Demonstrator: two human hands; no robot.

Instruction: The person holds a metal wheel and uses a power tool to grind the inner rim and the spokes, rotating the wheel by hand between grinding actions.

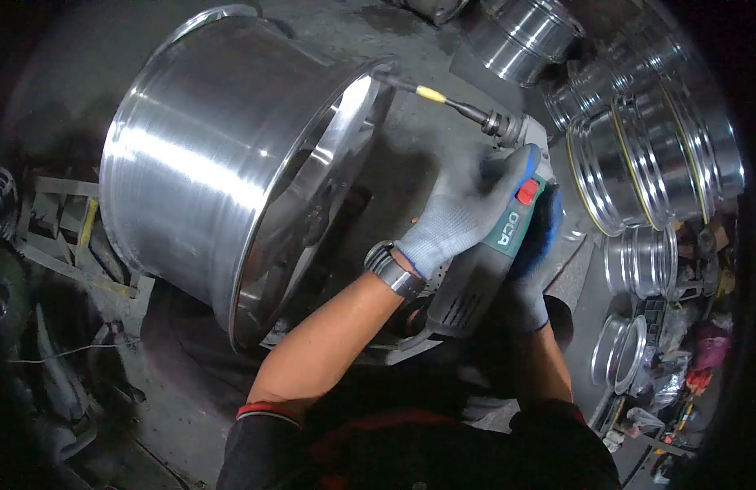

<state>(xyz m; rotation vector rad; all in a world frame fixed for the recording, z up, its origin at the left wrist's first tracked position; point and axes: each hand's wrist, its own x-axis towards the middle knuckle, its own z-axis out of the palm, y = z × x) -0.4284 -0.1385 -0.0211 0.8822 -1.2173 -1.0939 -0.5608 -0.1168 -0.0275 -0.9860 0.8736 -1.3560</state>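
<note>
In grey-and-blue work gloves, both of my hands are wrapped round a green-and-black DCA angle grinder [476, 273]. My left hand [468, 208], with a watch on its wrist, closes over the front of the body near the red button. On the far side my right hand [535, 265] grips the body, its fingers partly hidden. A long shaft [431, 95] with a yellow band sticks out of the tool's head to the left. Its dark tip meets the front edge of a large shiny metal wheel rim [200, 155], which lies on its side with the spokes facing right.
More polished rims [631, 159] stand stacked at the right, and another rim [525, 41] is at the top. Under the large rim at left is a metal frame [64, 245]. Plastic bags and small parts [672, 380] fill a shelf at lower right.
</note>
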